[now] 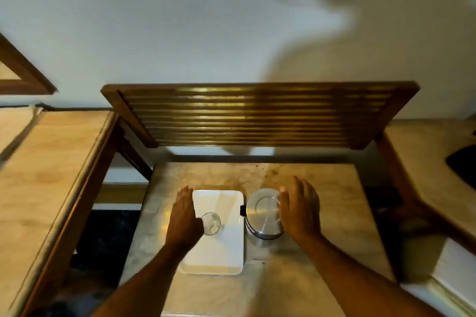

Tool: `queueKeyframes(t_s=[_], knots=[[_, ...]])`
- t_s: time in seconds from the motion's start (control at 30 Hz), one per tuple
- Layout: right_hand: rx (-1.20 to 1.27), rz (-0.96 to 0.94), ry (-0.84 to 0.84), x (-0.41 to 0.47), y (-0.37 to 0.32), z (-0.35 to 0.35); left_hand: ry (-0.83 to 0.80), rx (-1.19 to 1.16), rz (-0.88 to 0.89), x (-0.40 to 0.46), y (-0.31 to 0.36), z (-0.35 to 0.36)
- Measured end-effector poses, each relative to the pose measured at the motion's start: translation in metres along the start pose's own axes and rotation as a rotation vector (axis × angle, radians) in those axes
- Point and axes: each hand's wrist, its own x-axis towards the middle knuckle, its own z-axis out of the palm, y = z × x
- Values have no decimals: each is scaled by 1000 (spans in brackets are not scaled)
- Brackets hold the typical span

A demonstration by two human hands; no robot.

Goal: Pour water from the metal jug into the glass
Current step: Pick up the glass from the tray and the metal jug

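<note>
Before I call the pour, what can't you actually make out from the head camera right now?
- Water level in the metal jug: its lid covers the inside.
- Jug's right side and handle: hidden behind the right hand.
- Left side of the glass: left hand overlaps it; contact unclear.
- Whether the glass holds anything: too small, glare.
- Dark object at the right edge: cut off.
</note>
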Motion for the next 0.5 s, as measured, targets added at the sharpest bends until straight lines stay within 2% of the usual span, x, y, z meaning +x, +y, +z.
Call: queueKeyframes(t_s=[0.13,0.2,0.33,0.43,0.5], knots=[[381,205,46,5,40,29,-130,-5,-135,-18,-59,63],[528,243,48,10,56,42,-162,-122,-163,-25,-80,91],[638,237,74,-2,90,57,-35,-410,-320,-24,-82,123],[760,213,60,-5,101,65,51,-484,-414,-9,-82,141],[821,187,-22,0,103,65,61,-507,-415,0,-88,154]])
